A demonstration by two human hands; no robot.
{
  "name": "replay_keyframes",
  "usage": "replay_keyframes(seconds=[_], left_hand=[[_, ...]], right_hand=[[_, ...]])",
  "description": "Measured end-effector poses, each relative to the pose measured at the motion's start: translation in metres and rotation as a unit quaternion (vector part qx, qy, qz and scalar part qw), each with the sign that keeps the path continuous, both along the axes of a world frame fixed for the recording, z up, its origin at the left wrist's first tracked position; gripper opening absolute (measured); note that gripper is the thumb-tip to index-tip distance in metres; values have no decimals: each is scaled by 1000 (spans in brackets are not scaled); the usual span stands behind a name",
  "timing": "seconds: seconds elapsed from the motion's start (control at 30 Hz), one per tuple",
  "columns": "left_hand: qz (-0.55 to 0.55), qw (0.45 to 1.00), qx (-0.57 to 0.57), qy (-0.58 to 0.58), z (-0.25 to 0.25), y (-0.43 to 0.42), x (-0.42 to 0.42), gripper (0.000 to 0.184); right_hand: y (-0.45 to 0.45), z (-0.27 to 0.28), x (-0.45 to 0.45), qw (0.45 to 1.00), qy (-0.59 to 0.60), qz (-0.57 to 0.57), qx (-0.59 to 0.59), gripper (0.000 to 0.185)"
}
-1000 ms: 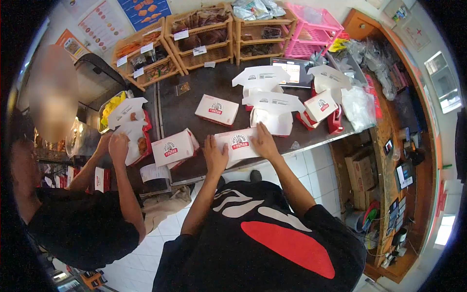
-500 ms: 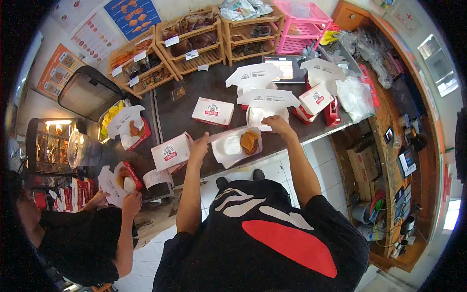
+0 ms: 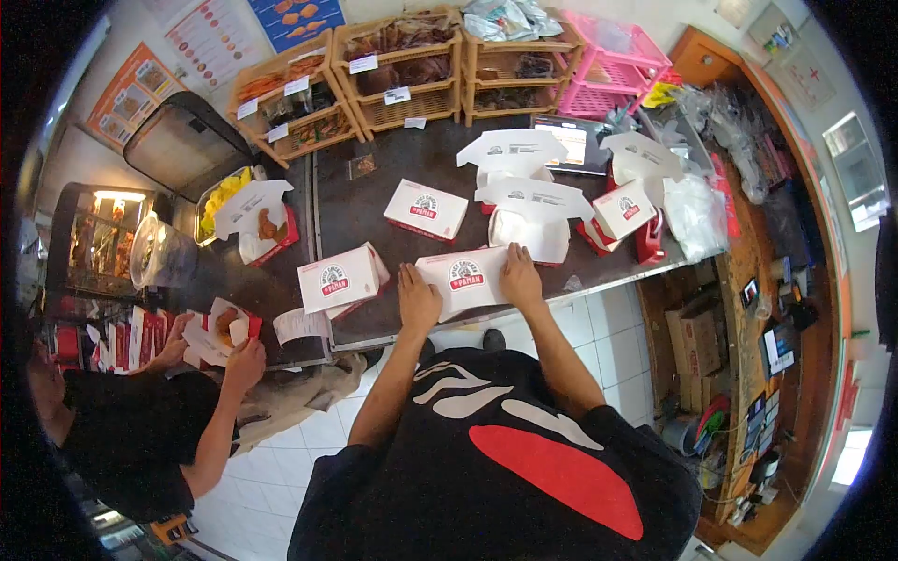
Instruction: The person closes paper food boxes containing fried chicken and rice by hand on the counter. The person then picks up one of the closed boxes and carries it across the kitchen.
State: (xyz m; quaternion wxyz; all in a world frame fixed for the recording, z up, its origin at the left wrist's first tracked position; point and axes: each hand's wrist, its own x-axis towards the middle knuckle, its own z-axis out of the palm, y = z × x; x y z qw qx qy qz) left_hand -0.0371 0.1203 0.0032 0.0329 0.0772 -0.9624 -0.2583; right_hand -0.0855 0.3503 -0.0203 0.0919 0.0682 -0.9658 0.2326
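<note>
At the counter's (image 3: pixel 398 323) near edge, the person's left hand (image 3: pixel 420 297) and right hand (image 3: pixel 520 277) flanked a closed white box (image 3: pixel 462 280), fingers outstretched against its left and right ends; whether they gripped, I couldn't tell. Just beyond sat an open box (image 3: pixel 529 232) to the right, a second closed box (image 3: pixel 427 210) leftward, then tan baskets (image 3: pixel 398 73) farthest.

A single wide view is given by the camera worn on the head, faced forward and down over the dark surface (image 3: pixel 351 210). The shirt (image 3: pixel 421 467) is seen closest, on the near side of the surface; the left hand (image 3: pixel 420 301) and right hand (image 3: pixel 520 279) are framed centrally at its near edge; the baskets (image 3: pixel 398 70) are taken in farther off, along its far side.
</note>
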Motion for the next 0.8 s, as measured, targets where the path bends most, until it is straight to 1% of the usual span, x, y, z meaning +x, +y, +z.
replay_keyframes(seconds=[0.03, 0.07, 0.1, 0.13, 0.17, 0.2, 0.27, 0.3, 0.33, 0.37, 0.4, 0.43, 0.47, 0.53, 0.57, 0.63, 0.67, 0.7, 0.73, 0.8], left_hand=[[27, 1000, 14, 0, -1, 5, 2, 65], [52, 998, 28, 0, -3, 11, 4, 67], [80, 996, 30, -35, 14, 19, 4, 79], [74, 997, 6, -33, 17, 20, 7, 84], [68, 997, -19, -31, 20, 21, 9, 88], [63, 997, -43, -26, 20, 21, 9, 93], [71, 997, -39, 14, 6, 20, 8, 95], [74, 996, -37, 36, 7, 20, 6, 96], [80, 994, 75, 11, 9, 19, 3, 95], [85, 979, 186, -15, 10, 16, 3, 94], [88, 951, 295, -42, 12, 15, 5, 93], [89, 966, 242, 36, 6, 16, 5, 82], [94, 964, 248, 24, -1, 13, 4, 78], [104, 959, 262, 2, 5, 8, -3, 71], [100, 964, 247, 13, 6, 6, -3, 68], [92, 971, 216, 36, 10, 1, -8, 63], [101, 961, 257, 18, 11, -3, -8, 62], [110, 948, 299, 0, 11, -6, -10, 62], [118, 933, 339, -18, 18, -8, -12, 61], [124, 931, 338, -55, 33, -11, -12, 58]], right_hand=[[-8, 14, 4, 997, -71, -8, -9, 80], [-17, 27, 10, 996, -84, -26, 13, 86], [-29, 54, 19, 994, -97, -46, 36, 91], [-35, 67, 26, 990, -111, -66, 60, 97], [-33, 52, 24, 991, -98, -65, 55, 110], [-33, 45, 24, 993, -85, -66, 52, 111], [-34, 34, 23, 995, -57, -68, 45, 112], [-33, 31, 23, 994, -80, -72, -28, 111], [-31, 28, 21, 987, -100, -73, -102, 110], [-29, 24, 19, 974, -122, -74, -174, 109], [-27, 30, 17, 963, -161, -79, -200, 106], [-25, 40, 15, 949, -201, -85, -226, 103], [-24, 48, 14, 933, -240, -91, -251, 100], [-21, 36, 8, 956, -188, -100, -204, 91], [-19, 29, 8, 964, -164, -104, -181, 86], [-13, 30, 2, 968, -158, -90, -172, 74], [-10, 30, 1, 970, -156, -84, -168, 67], [-9, 47, 1, 962, -174, -74, -195, 62], [-7, 52, 0, 950, -204, -80, -225, 65], [-3, 56, -3, 918, -262, -91, -283, 70]])
